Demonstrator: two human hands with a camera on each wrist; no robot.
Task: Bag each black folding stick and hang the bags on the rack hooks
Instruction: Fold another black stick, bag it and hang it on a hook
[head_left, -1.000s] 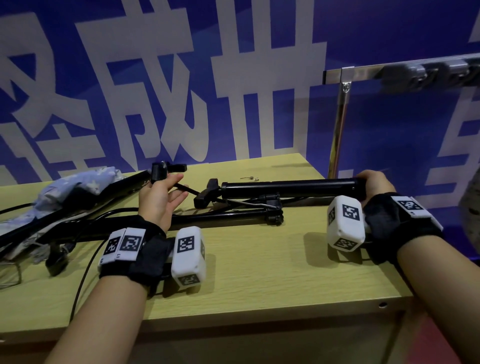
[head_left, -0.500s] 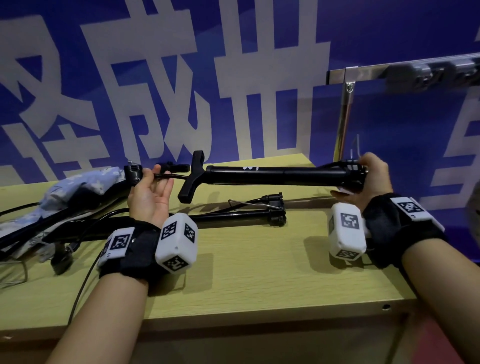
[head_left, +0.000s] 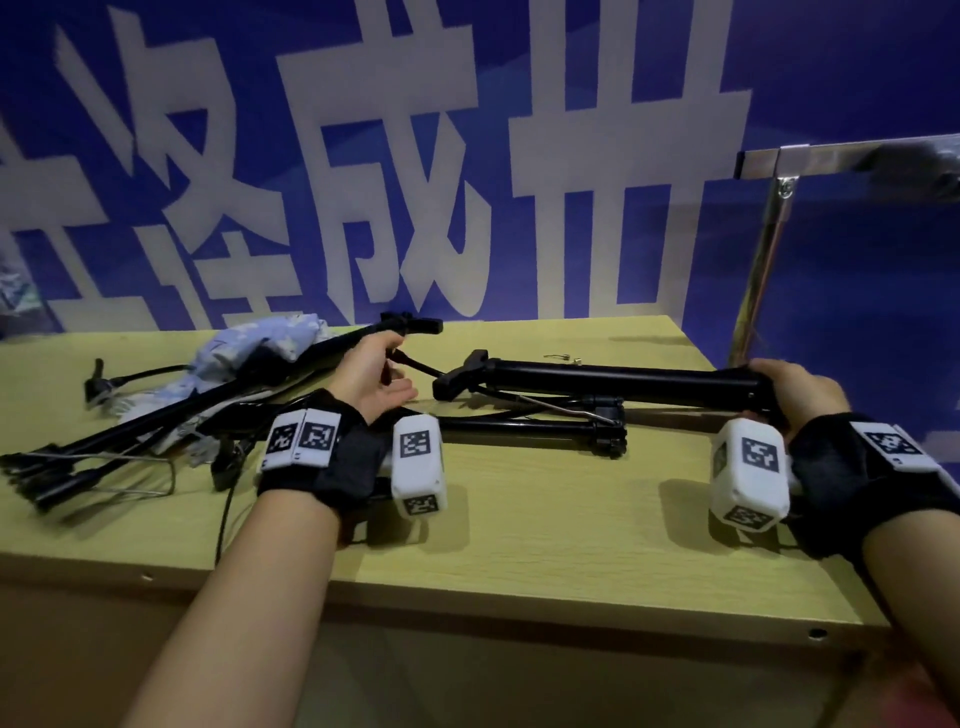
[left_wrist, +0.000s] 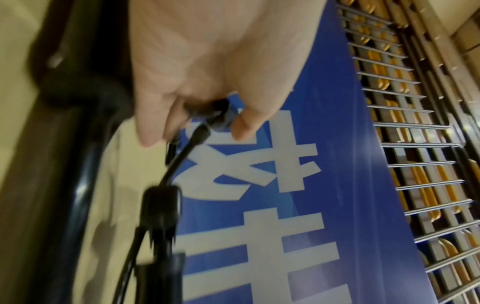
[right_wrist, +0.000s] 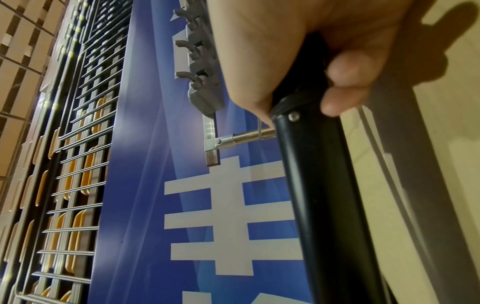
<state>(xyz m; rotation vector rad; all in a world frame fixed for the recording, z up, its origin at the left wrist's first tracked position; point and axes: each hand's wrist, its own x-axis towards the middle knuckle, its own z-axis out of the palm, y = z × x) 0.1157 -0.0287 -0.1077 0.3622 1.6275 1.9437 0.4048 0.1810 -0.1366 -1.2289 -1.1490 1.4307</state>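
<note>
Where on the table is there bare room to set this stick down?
Bare table runs along the near edge, between the two wrists and in front of the folded sticks. The left end is crowded with tangled sticks and a pale cloth bag.

Blue banner (head_left: 597, 78) with white characters stands behind the wooden table (head_left: 545, 519).
</note>
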